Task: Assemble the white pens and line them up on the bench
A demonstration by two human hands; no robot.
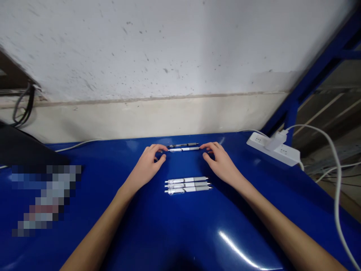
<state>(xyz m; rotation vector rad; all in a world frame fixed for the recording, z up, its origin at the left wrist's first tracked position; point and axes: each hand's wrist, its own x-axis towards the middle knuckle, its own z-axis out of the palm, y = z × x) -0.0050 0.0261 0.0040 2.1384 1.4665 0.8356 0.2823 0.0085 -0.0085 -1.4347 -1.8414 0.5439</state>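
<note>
Two pens lie side by side toward the back of the blue table: a clear-and-black one with a grey grip (183, 145) and, just nearer, a white one (184, 149). My left hand (148, 163) has its index fingertip at the left end of the white pen, thumb apart. At that pen's right end is the index fingertip of my right hand (221, 162), whose thumb also stands away. Neither hand is wrapped round a pen. Closer to me, three white pens with grey grips (189, 185) rest in a row, tips to the right.
A white power strip (273, 149) with a plugged-in adapter stands at the right, its cable looping down the right side. A dark object (28, 148) and a pixelated patch are on the left. The wall borders the table (180, 229) behind; a blue metal frame rises right.
</note>
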